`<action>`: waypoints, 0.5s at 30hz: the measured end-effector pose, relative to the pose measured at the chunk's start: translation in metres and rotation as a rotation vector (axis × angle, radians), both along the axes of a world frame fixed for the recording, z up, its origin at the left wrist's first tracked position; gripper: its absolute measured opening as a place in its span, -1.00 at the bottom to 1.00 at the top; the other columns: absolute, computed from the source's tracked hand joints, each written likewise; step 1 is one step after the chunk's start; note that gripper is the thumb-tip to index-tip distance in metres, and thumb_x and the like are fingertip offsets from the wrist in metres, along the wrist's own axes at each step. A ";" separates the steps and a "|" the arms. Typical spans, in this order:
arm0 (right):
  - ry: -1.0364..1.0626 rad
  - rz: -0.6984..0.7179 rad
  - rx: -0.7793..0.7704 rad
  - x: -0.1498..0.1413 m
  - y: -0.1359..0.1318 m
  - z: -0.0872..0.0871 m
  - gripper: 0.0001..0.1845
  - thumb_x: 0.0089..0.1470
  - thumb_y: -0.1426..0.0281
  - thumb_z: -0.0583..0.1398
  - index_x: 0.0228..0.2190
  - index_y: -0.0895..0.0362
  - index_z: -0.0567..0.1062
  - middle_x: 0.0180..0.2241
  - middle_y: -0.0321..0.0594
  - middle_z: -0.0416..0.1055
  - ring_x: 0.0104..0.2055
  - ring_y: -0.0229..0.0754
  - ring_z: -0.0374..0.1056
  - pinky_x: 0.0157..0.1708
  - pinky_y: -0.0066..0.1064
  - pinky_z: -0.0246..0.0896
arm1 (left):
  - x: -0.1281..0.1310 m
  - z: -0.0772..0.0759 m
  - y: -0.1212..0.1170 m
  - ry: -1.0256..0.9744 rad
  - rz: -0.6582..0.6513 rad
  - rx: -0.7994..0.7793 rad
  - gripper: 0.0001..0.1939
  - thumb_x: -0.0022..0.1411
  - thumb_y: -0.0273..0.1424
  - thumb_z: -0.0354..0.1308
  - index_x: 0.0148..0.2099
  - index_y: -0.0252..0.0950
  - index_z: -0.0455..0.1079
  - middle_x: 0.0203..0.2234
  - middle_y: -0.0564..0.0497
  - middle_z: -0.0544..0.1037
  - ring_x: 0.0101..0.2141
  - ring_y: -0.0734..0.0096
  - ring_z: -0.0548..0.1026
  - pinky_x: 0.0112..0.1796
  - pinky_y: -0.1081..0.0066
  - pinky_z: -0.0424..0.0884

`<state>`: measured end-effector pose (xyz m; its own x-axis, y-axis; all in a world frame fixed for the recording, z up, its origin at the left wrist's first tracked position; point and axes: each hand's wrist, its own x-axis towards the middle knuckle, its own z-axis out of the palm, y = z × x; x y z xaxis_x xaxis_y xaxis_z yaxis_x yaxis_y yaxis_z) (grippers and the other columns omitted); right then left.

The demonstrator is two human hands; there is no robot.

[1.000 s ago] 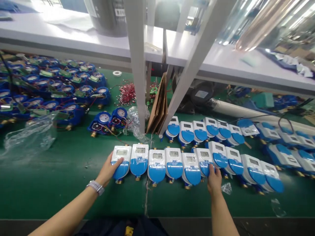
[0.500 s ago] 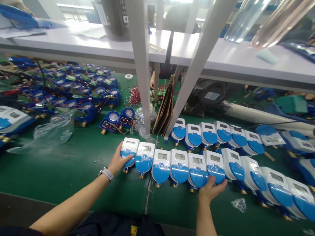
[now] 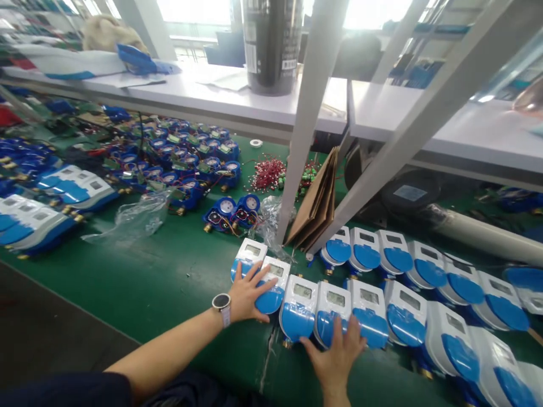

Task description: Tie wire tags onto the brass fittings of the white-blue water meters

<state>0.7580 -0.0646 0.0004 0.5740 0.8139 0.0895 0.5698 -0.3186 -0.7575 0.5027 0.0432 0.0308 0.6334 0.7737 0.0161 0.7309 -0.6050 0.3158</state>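
A row of white and blue water meters (image 3: 336,308) lies on the green bench (image 3: 169,277) in front of me. My left hand (image 3: 248,294), a watch on its wrist, lies flat with fingers spread over the two meters (image 3: 271,277) at the row's left end. My right hand (image 3: 337,356) rests open on the near edge of a meter in the middle of the row, fingers stretched over its blue cover. Neither hand grips anything.
A second row of meters (image 3: 382,257) lies behind. Several open blue meter bodies (image 3: 182,164) crowd the back left, with plastic bags (image 3: 136,217), red wires (image 3: 267,172), folded cardboard (image 3: 318,203) and white frame posts (image 3: 303,121). More finished meters (image 3: 38,217) lie far left.
The camera has swung left and nearer. My left hand went from cupping the end meter to lying flat on two. My right hand slid left along the row's near edge.
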 end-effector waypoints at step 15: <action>-0.718 0.403 0.327 -0.026 0.042 -0.018 -0.27 -0.11 -0.03 0.12 0.09 -0.12 0.14 0.03 -0.10 0.26 0.06 0.25 0.10 -0.06 0.29 -0.40 | 0.012 -0.007 0.047 -0.003 -0.077 0.251 -0.21 -0.09 0.13 0.02 0.17 -0.03 0.08 0.15 -0.08 0.15 0.14 -0.09 0.00 0.01 -0.21 -0.29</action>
